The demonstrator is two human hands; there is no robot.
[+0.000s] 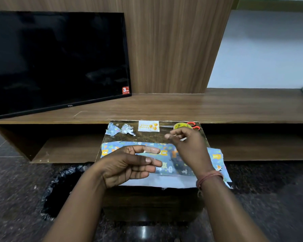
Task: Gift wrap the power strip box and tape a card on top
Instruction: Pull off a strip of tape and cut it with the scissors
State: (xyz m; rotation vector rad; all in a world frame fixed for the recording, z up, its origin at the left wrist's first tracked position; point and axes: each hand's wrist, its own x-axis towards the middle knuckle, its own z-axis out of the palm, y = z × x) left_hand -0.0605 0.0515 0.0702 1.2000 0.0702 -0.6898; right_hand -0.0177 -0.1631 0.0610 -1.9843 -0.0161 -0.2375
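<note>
Television (56, 60) at far left on the wooden shelf (164, 107), dark screen, "TCL" on the lower bezel, red sticker with a "3" at the corner. Black plastic bag (59, 189) on the floor below. Crumpled paper scraps (121, 129) at the back left of the small tabletop (152, 137). White card (148, 126) just right of them, lying flat, gold "Happy Birthday" and balloons. Left hand (128, 166) raised over the blue animal-print wrapping paper (168, 159), grip loosely spread, clear tape strip (151, 150) stuck to the index fingertip. Box not visible as such, apparently under the paper. Right hand (187, 144) raised, fingers curled, thumb and forefinger pressed together; cannot tell what they pinch. Yellow tape roll (181, 126) behind it, print unreadable. Orange-handled scissors (193, 125) touching the roll.
</note>
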